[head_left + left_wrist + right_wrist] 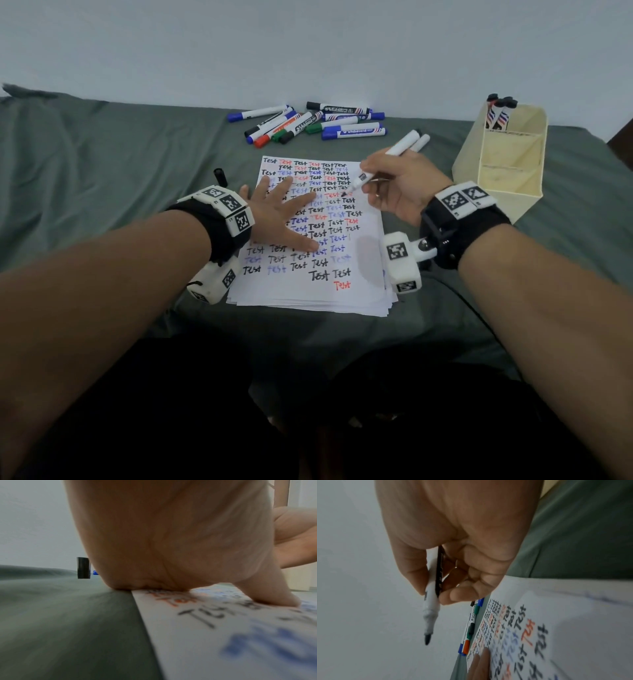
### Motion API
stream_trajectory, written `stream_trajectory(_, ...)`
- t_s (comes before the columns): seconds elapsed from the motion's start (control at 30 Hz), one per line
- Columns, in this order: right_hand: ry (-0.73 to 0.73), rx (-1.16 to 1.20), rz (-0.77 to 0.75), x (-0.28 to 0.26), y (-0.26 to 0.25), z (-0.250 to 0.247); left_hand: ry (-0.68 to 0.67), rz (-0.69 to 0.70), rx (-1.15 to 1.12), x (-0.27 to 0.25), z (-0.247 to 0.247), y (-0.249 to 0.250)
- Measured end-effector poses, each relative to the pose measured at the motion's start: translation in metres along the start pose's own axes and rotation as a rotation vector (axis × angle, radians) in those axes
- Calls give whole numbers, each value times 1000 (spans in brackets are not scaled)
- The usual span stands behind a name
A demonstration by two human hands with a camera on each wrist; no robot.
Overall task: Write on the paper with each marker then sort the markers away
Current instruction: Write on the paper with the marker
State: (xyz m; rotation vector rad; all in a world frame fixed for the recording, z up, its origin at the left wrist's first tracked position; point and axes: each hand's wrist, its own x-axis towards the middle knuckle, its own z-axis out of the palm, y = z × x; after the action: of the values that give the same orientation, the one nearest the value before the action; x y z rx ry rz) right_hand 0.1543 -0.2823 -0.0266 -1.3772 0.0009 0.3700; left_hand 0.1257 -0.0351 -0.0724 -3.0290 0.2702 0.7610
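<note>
Spread flat, left hand (277,214) steadies the white scribbled paper sheet (363,253); right hand (399,186) pinches an uncapped black-tipped white marker (383,161), apparently hovering above it.

A plain pale wall (308,44) fills the far side of the scene, without marks or decoration. In front of it lies a surface covered with a grey-green cloth (102,164), which has soft folds and wrinkles on the far left. The light is dim and even, and at the far right edge a small dark brown corner (621,145) shows.
</note>
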Motion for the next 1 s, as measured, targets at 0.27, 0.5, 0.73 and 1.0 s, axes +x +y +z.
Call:
stream_trajectory(0.27,127,261,-92,-4,42,9,-2,-14,-8,0,1,-1)
stream_trajectory(0.5,81,139,-227,-15,60,-10,-14,-7,-21,-2,-2,-1)
stream_trajectory(0.73,136,-41,-268,-12,68,-10,-26,-11,-29,-4,-3,0)
stream_trajectory(1.0,111,-140,-300,-11,68,-9,-32,-9,-31,-3,-3,0)
